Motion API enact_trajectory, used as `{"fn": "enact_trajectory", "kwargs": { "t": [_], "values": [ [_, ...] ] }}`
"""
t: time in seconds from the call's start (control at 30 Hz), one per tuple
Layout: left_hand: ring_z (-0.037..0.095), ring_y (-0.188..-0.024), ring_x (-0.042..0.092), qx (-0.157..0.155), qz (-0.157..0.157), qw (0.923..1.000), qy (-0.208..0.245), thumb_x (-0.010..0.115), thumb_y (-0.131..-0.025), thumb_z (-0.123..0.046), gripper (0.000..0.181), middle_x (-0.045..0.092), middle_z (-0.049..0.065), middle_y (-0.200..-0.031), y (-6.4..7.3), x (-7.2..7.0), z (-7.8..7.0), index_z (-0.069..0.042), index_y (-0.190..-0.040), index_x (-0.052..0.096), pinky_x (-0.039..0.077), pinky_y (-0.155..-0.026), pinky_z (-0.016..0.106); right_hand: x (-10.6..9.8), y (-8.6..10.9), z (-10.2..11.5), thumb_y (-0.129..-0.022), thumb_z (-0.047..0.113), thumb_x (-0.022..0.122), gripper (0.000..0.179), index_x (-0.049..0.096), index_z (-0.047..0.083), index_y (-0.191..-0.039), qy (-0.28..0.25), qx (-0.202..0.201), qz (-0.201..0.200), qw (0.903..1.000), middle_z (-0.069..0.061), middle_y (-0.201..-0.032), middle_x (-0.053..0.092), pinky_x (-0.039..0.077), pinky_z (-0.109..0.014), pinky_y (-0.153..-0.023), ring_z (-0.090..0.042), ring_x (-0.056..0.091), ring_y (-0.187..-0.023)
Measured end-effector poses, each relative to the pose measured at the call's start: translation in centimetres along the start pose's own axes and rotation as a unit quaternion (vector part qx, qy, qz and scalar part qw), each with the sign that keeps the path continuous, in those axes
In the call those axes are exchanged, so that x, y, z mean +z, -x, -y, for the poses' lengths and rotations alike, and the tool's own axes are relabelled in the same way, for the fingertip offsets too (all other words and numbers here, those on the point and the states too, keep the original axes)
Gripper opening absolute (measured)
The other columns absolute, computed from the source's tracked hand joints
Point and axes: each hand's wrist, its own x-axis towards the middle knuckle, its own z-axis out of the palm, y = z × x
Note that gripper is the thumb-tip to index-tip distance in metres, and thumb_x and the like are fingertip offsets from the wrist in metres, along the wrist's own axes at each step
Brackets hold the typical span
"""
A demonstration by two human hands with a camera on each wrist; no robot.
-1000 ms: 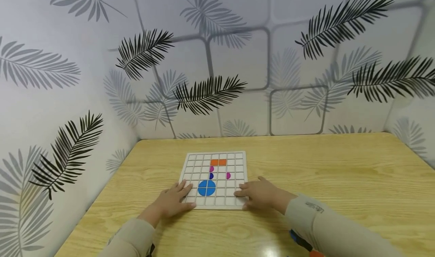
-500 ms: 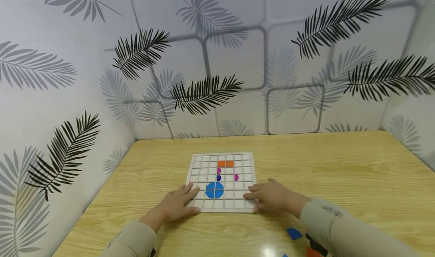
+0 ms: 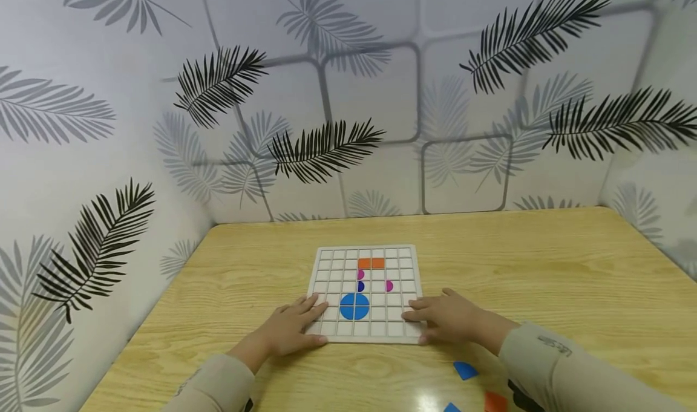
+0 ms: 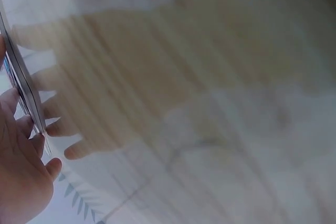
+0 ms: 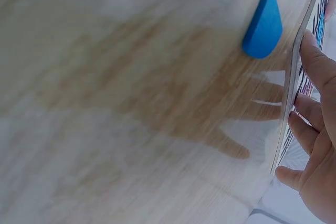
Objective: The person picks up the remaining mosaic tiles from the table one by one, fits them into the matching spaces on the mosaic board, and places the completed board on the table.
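Observation:
A white gridded board (image 3: 378, 329) lies on the table. My left hand (image 3: 291, 330) rests on its left edge with fingers spread over the outer cells and thumb at the near corner. At the opposite edge, my right hand (image 3: 449, 317) touches the board, fingers extended onto the grid. Two orange squares (image 3: 371, 263) sit near the board's far side. Below them are a magenta half circle (image 3: 360, 274), a dark blue half circle (image 3: 361, 286) and a blue circle (image 3: 346, 311) made of quarter pieces. Another magenta half circle (image 3: 389, 286) lies farther right.
A blue quarter piece (image 3: 465, 370) lies on the wooden table (image 3: 517, 267) near my right forearm; it also shows in the right wrist view. Another blue piece (image 3: 451, 408) and an orange-red piece (image 3: 495, 402) are partly cut off at the bottom. A leaf-patterned wall (image 3: 381, 176) stands behind.
The board has slid to the right along the table, both hands moving with it. Loose blue and orange-red pieces have come further into view by my right forearm.

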Motion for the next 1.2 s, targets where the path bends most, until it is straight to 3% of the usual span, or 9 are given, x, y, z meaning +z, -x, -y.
{"fn": "enact_trajectory", "kwargs": {
  "t": [0.67, 1.0, 1.2],
  "values": [
    [0.030, -0.127, 0.015, 0.009, 0.025, 0.9996, -0.005, 0.039, -0.083, -0.057, 0.066, 0.020, 0.008, -0.141, -0.5, -0.2, -1.7, -0.020, -0.137, 0.027, 0.018, -0.095, 0.052, -0.1, 2.9, -0.8, -0.077, 0.046, 0.056, 0.053, 0.052, 0.016, -0.122, -0.016, -0.020, -0.043, 0.9987, -0.009, -0.123, 0.048, 0.024, -0.062, -0.084, -0.026, 0.043, -0.113],
    [0.030, -0.127, 0.014, 0.012, 0.037, 0.9992, -0.011, 0.036, -0.082, -0.060, 0.069, 0.017, 0.008, -0.142, -1.0, 0.0, -2.0, -0.022, -0.138, 0.024, 0.016, -0.096, 0.050, 0.0, 3.6, -1.3, -0.078, 0.049, 0.053, 0.057, 0.049, 0.016, -0.125, -0.050, 0.003, -0.025, 0.9984, -0.008, -0.127, 0.045, 0.022, -0.061, -0.087, -0.027, 0.039, -0.116],
    [0.029, -0.128, 0.013, 0.010, 0.038, 0.9991, -0.016, 0.034, -0.082, -0.061, 0.069, 0.015, 0.008, -0.142, -1.1, 0.4, -1.9, -0.023, -0.138, 0.022, 0.016, -0.096, 0.049, 0.1, 3.9, -1.3, -0.078, 0.050, 0.051, 0.059, 0.049, 0.013, -0.124, -0.046, -0.003, -0.030, 0.9985, -0.009, -0.126, 0.046, 0.024, -0.060, -0.086, -0.028, 0.039, -0.115]
  ]
}}
